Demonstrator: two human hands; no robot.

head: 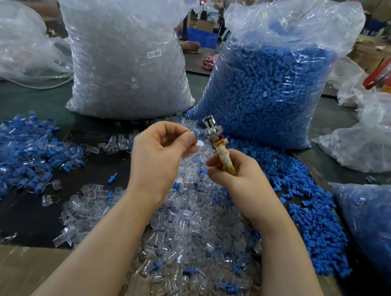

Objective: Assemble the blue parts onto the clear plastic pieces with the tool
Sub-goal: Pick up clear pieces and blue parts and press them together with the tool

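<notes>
Above the heap of clear plastic pieces (176, 231), left hand (160, 152) pinches a small blue plastic part (194, 133); at its three o'clock, right hand (234, 172) grips the tape-wrapped metal-headed tool (217, 146), shaft pointing eleven o'clock.

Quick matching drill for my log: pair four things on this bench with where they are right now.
Things:
1. tool
2. bag of blue parts
3. bag of clear pieces
4. pile of assembled pieces

Places:
A. table, far left
B. behind the hands, on the left
C. held in the right hand
D. behind the hands, on the right

Pairs: 1-C, 2-D, 3-B, 4-A
</notes>
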